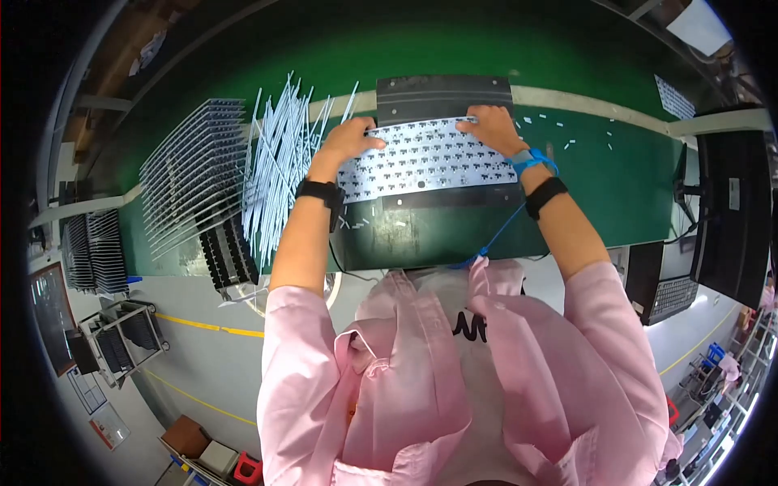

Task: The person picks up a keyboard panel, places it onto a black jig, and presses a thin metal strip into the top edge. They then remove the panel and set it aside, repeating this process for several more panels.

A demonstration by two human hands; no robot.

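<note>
Green table point(624, 194): 2 half-closed hands point(347, 140) point(494, 130) grip panel point(429, 158).

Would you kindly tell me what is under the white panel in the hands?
Beyond the far and near edges of the white panel, a dark plate shows; what the panel covers cannot be seen.
</note>
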